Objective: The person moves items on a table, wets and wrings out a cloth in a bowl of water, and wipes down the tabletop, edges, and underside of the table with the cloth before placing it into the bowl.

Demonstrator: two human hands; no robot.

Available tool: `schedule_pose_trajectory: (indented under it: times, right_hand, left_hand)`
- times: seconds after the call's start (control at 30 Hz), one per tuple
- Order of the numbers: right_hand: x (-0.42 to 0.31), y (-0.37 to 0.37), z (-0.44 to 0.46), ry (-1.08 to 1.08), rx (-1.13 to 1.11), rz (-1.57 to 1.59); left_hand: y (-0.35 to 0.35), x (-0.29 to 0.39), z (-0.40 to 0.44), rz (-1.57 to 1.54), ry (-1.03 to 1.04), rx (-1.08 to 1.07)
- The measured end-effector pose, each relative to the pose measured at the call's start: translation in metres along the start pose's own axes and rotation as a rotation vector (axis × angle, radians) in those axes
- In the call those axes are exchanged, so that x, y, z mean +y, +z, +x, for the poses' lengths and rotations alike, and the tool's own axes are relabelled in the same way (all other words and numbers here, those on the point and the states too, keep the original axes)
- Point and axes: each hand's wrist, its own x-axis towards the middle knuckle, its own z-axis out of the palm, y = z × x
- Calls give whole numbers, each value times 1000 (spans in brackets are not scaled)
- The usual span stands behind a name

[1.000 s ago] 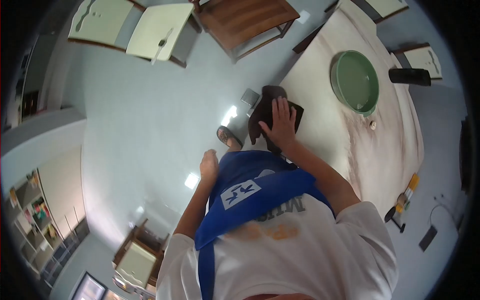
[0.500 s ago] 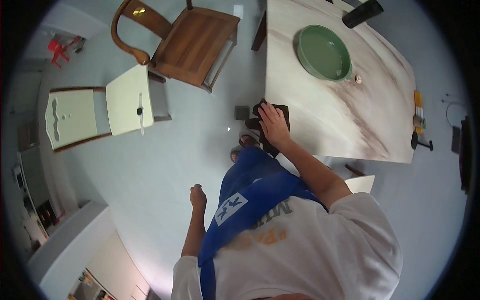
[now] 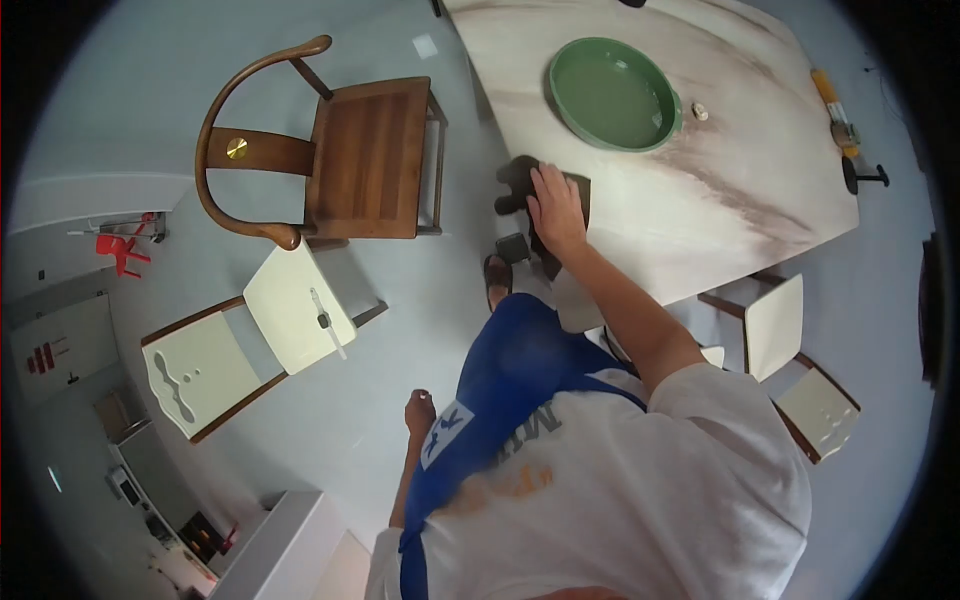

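My right hand [image 3: 560, 212] holds a dark cloth [image 3: 517, 186] against the left edge of the marble-patterned table [image 3: 720, 215]. Its fingers lie over the cloth, and part of the cloth hangs past the table edge. A green round basin [image 3: 612, 95] sits on the table beyond that hand, with a small pale object [image 3: 700, 111] beside it. My left hand [image 3: 420, 411] hangs low at my left side, fingers curled in, near the blue apron [image 3: 520, 350]. Nothing can be made out in it.
A wooden armchair [image 3: 365, 160] and a cream chair [image 3: 300, 305] with a watch-like strap [image 3: 323, 320] on its seat stand to the left. Another cream chair [image 3: 774, 328] is at the right. A yellow-and-white object [image 3: 826, 98] lies by the table's far right edge.
The view has turned and shifted, so more of the wooden armchair and the right-hand chair shows. My right hand stays on the cloth by the table edge. My left hand remains curled.
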Motion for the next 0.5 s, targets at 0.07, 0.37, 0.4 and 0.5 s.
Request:
schedule_pose_trajectory:
  times: [0.07,0.37,0.4,0.5]
  right_hand:
    - [-6,-2,15,28,-7,-3]
    - [-5,-21,-32,170,-87,-42]
    - [-5,-21,-35,191,-87,-64]
    - [-11,-12,-23,248,-66,-105]
  left_hand:
    - [-34,12,25,19,21,-66]
    - [-95,113,144,-39,436,76]
    - [-95,134,157,-66,518,62]
    - [-108,218,169,-215,667,-76]
